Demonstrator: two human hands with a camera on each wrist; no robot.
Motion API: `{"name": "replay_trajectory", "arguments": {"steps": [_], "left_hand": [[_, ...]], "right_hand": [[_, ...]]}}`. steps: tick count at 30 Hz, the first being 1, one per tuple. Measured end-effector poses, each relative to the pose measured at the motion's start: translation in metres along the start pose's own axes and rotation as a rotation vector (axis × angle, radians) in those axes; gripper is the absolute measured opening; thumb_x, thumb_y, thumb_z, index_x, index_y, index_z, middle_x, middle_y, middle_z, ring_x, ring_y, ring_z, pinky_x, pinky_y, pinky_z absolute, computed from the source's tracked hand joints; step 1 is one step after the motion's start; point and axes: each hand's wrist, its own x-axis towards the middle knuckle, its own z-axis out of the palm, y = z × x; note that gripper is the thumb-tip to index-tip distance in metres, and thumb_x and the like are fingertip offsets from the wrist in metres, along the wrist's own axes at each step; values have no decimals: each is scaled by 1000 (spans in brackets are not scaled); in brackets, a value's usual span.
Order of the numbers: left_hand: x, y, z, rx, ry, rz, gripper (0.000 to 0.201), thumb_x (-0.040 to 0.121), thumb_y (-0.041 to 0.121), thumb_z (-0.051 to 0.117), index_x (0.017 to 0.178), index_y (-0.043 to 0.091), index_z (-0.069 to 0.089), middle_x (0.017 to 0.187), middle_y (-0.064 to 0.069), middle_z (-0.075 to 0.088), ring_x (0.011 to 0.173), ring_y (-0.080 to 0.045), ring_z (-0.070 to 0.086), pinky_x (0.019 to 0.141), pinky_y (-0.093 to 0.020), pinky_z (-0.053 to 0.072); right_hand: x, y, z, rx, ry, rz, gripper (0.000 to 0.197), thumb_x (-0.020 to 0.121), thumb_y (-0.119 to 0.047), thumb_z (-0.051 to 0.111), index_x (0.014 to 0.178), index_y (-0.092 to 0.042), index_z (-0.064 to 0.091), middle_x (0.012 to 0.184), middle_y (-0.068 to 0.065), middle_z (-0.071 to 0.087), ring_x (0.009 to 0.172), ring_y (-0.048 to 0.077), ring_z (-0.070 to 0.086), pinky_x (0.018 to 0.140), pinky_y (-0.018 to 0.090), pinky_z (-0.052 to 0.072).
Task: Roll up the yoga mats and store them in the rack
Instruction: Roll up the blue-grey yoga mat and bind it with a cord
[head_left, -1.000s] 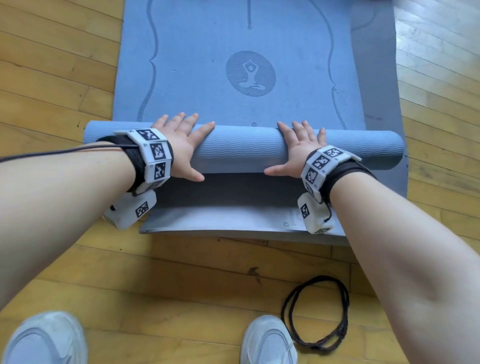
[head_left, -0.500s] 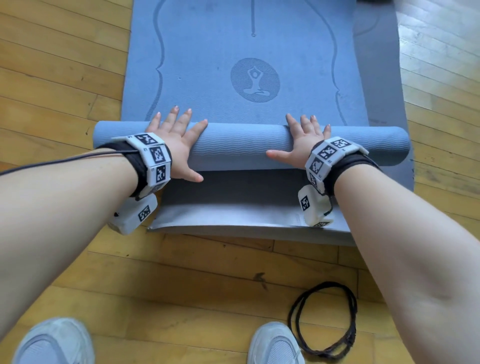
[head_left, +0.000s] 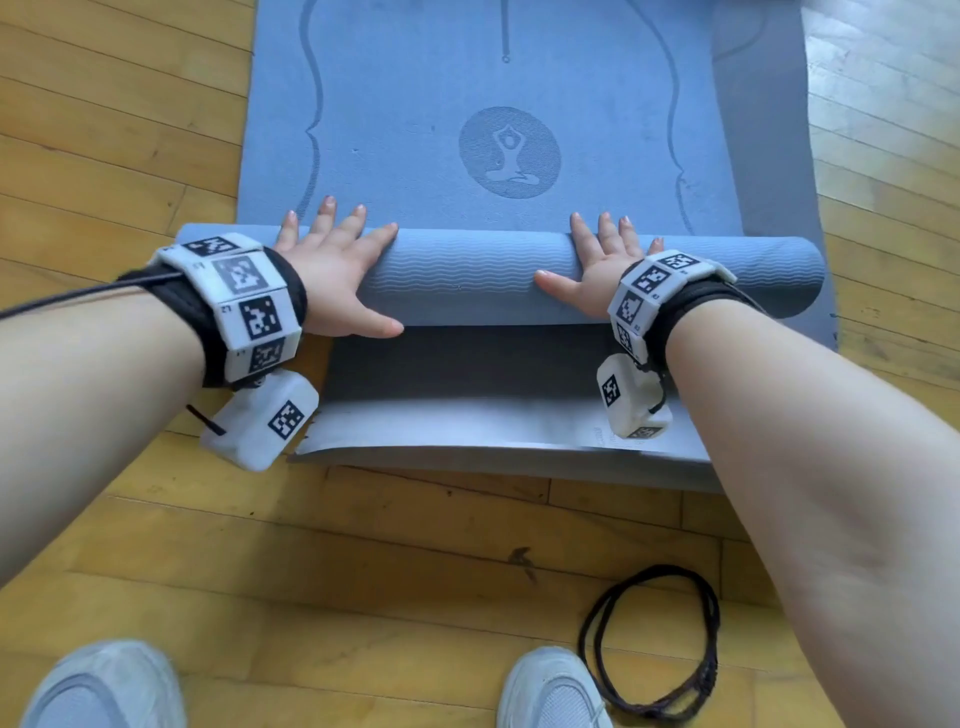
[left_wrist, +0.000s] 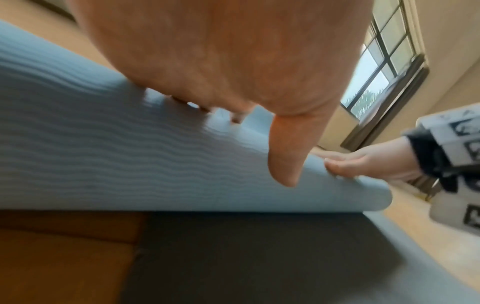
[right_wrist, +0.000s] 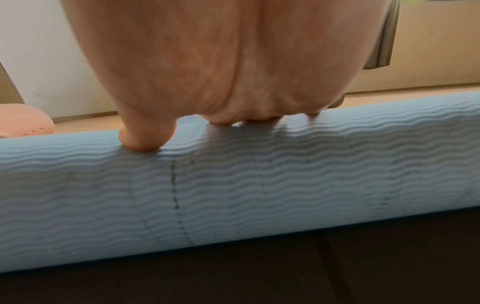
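Note:
A blue yoga mat (head_left: 467, 130) lies on the floor with its near end rolled into a tube (head_left: 467, 275) (left_wrist: 103, 156) (right_wrist: 259, 185) that runs left to right. It sits on a grey mat (head_left: 467, 421), which shows in front and along the right. My left hand (head_left: 337, 270) (left_wrist: 233, 61) presses flat on the left part of the tube, fingers straight over its top. My right hand (head_left: 602, 270) (right_wrist: 221, 72) presses flat on the right part in the same way. The flat part carries a round seated-figure logo (head_left: 509, 153) just beyond the tube.
The floor (head_left: 363, 571) is yellow wood planks. A dark cord loop (head_left: 654, 644) lies by my right shoe (head_left: 550, 691); my left shoe (head_left: 104, 686) is at the bottom left. A window (left_wrist: 384, 61) and a wall show in the left wrist view. No rack is in view.
Both hands have pushed the roll a little farther away along the mat, and the roll is now closer to the round logo.

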Motion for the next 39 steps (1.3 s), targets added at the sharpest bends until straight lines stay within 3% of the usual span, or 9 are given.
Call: {"name": "replay_trajectory", "arguments": {"steps": [6, 9, 11, 13, 16, 21, 29, 35, 39], "left_hand": [[11, -1, 15, 231, 42, -47, 121, 70, 72, 63, 148, 31, -19, 159, -5, -15, 146, -28, -13, 117, -49, -7], [19, -1, 12, 294, 72, -67, 126, 66, 67, 72, 149, 29, -15, 160, -7, -2, 147, -29, 3, 118, -45, 6], [22, -2, 9, 352, 99, -61, 122, 68, 59, 75, 150, 28, -10, 157, -9, 11, 142, -30, 19, 114, -40, 19], [22, 0, 6, 394, 114, -60, 113, 73, 47, 75, 150, 28, -4, 151, -8, 24, 132, -29, 33, 108, -38, 29], [18, 9, 0, 411, 100, -79, 102, 75, 28, 72, 149, 29, 2, 138, -7, 37, 119, -29, 46, 95, -37, 37], [6, 17, -2, 455, 76, -79, 92, 79, 22, 64, 148, 30, 3, 128, -5, 44, 105, -28, 56, 79, -33, 37], [-33, 27, 8, 479, -53, -8, 91, 78, 35, 69, 145, 34, 8, 127, 2, 49, 98, -22, 61, 69, -29, 39], [-45, 24, 19, 402, -143, 26, 104, 70, 42, 77, 146, 37, 6, 131, 3, 45, 104, -22, 58, 73, -31, 47], [-46, 16, 28, 249, -65, 43, 108, 72, 32, 75, 150, 36, 1, 151, 0, 25, 133, -24, 37, 102, -35, 37]], "right_hand": [[-1, -4, -5, -17, 40, 3, 93, 83, -77, 34, 152, -30, -8, 161, 4, -10, 147, 22, -11, 116, 54, -6], [-3, -3, -1, -100, 30, -35, 115, 71, -76, 58, 151, -33, -13, 161, 4, -10, 147, 25, -13, 115, 57, -6], [1, -1, -2, -116, 36, -45, 123, 67, -60, 76, 151, -34, -10, 161, 4, -4, 147, 25, -10, 115, 58, -4], [8, 0, -4, -104, 64, -44, 118, 67, -44, 83, 151, -33, 1, 158, 6, 11, 147, 25, 3, 116, 57, 2], [9, -1, -5, -163, 132, -85, 105, 67, -41, 83, 147, -26, 16, 143, 9, 34, 137, 29, 29, 115, 46, 18], [-5, 1, -5, -220, 133, -109, 91, 72, -42, 80, 142, -23, 25, 129, 9, 44, 121, 31, 46, 97, 39, 36], [-42, 8, 9, -378, -7, -152, 85, 70, -53, 77, 135, -25, 31, 117, 5, 47, 95, 32, 61, 64, 35, 42], [-51, 10, 22, -374, -79, -166, 87, 66, -56, 78, 135, -32, 32, 112, 0, 47, 82, 29, 55, 59, 36, 43], [-42, 8, 14, -361, -143, -174, 95, 63, -58, 80, 140, -31, 32, 126, 2, 50, 104, 32, 57, 78, 41, 49]]}}
